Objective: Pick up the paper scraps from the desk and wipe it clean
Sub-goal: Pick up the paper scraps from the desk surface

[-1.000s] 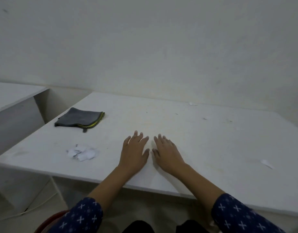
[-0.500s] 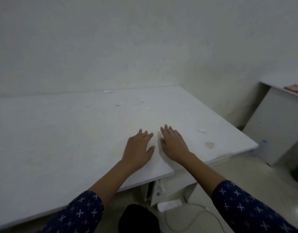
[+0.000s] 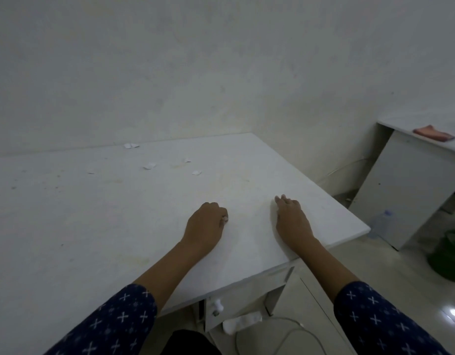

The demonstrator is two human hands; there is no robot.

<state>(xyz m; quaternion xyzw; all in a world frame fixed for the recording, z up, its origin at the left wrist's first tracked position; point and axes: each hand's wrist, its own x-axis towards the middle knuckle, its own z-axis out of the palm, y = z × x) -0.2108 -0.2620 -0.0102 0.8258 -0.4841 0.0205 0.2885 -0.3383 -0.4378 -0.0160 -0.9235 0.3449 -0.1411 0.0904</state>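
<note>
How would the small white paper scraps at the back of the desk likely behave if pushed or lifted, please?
The small white paper scraps look thin and flat, so probably very light and floppy. Lying loose on the smooth white desk, they would likely slide or flutter rather than roll.

A sparse, office-like room is shown: a white surface (image 3: 67,226) is set against a bare, scuffed pale wall (image 3: 221,73), a second white desk (image 3: 413,180) is placed at the right, and a power strip (image 3: 243,322) with its cable (image 3: 280,319) is seen on the glossy tiled floor (image 3: 400,272).

Open desk (image 3: 80,226) stretches to paper scraps (image 3: 149,165) beside the wall (image 3: 195,73).
</note>
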